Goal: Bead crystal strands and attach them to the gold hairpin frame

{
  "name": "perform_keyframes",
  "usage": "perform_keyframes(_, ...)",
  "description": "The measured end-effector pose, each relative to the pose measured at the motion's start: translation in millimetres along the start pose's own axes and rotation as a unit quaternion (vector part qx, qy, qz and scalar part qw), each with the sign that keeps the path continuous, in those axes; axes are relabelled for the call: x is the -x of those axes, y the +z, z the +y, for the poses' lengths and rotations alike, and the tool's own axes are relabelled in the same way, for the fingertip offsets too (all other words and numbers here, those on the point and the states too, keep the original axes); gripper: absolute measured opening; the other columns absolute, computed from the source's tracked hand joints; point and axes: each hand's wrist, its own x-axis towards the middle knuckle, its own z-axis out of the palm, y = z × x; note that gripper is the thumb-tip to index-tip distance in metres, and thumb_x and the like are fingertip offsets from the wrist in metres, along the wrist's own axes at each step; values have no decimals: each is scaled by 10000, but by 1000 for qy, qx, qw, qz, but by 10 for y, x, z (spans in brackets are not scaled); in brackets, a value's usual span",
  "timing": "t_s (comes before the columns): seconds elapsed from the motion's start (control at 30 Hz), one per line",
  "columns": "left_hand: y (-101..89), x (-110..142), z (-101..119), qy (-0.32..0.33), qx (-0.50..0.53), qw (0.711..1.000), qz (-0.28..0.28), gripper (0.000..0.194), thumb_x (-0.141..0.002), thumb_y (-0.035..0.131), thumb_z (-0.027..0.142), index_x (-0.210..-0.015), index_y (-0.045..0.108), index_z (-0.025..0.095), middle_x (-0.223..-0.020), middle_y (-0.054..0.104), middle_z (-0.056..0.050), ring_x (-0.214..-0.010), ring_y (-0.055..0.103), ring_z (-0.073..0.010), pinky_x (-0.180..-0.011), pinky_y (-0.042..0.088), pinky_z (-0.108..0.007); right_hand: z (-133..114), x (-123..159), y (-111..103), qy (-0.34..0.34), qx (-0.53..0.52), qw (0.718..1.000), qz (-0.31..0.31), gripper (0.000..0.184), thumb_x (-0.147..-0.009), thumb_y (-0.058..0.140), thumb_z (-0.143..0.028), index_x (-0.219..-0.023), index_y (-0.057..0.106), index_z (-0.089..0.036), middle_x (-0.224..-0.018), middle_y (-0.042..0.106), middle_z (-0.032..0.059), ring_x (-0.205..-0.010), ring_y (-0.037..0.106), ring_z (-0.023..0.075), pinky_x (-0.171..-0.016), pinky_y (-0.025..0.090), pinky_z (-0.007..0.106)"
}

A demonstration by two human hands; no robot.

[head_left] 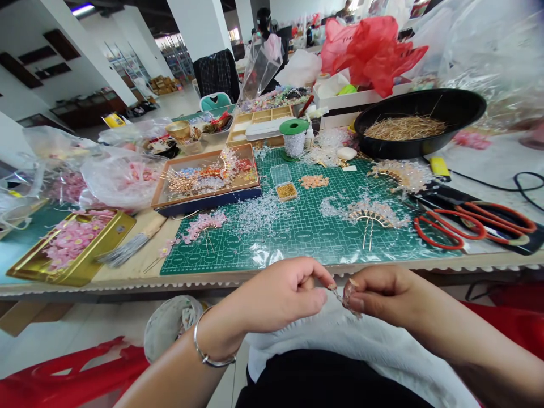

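My left hand (280,294) and my right hand (382,294) meet over my lap, just below the table's front edge. Both are closed in a pinch on a small clear beaded wire piece (343,296) held between them. A silver bangle (208,354) circles my left wrist. White cloth (361,345) lies across my lap under the hands. On the green cutting mat (297,226) above the hands lie a gold hair comb with clear beads (369,215), a pink beaded comb (204,224) and scattered clear beads.
Red-handled scissors (459,224) lie at the right. A black bowl of gold pins (419,122) stands behind. A wooden tray of ornaments (208,175), a gold tin of pink flowers (72,243), a small box of gold beads (287,191) and plastic bags crowd the left.
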Motion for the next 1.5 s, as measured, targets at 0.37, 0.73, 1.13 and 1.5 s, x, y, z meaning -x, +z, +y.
perform_keyframes(0.37, 99, 36, -153, 17, 111, 993, 32, 162, -848, 642, 326, -849, 644, 164, -581, 397, 70, -548, 314, -94, -518, 227, -254, 21, 65, 159, 67, -151, 985, 46, 422, -728, 782, -601, -743, 714, -185, -509, 274, -93, -481, 175, 57, -448, 111, 246)
perform_keyframes(0.73, 105, 106, -59, 67, 5, 994, 82, 110, -888, 574, 231, -832, 655, 182, -779, 607, 18, -740, 519, -130, -692, 378, -258, -30, 104, 171, 26, -132, 991, 11, 327, -814, 737, -526, -794, 732, -200, -572, 413, -65, -497, 221, 54, -437, 138, 223)
perform_keyframes(1.13, -29, 89, 254, -7, -112, 993, -40, 291, -947, 500, 383, -1177, 601, 235, -1102, 722, -51, -962, 647, -217, -819, 467, -343, -42, 54, 175, -4, -40, 999, 12, 341, -859, 659, -543, -798, 742, -218, -765, 678, 12, -716, 568, 146, -664, 449, 266)
perform_keyframes(1.5, -91, -179, 143, -33, -131, 984, -117, 326, -856, 599, 536, -859, 635, 212, -736, 548, 27, -651, 468, -124, -529, 337, -223, 6, 27, 98, 10, 94, 995, -11, 321, -889, 629, -500, -763, 698, -213, -640, 582, -23, -585, 483, 122, -522, 349, 251)
